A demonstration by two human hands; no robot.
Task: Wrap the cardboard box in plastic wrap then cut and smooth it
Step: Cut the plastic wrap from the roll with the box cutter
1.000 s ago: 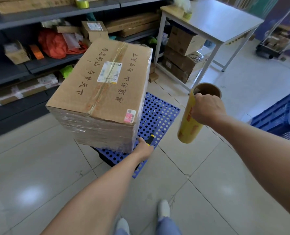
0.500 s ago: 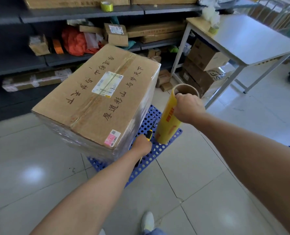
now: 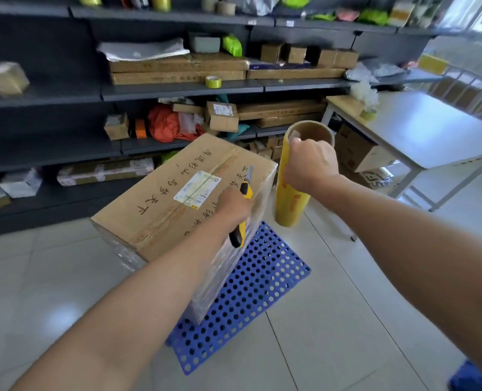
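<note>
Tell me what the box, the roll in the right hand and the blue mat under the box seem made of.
The box looks like matte brown cardboard; its sides glisten under clear film. The roll seems glossy yellowish plastic film wound on a brown paperboard tube, open at the top. The blue mat is probably moulded plastic: uniform colour, regular round holes.

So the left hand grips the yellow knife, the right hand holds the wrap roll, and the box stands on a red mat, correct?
No: the head view shows the mat under the box is blue, not red. The rest is right.
</note>
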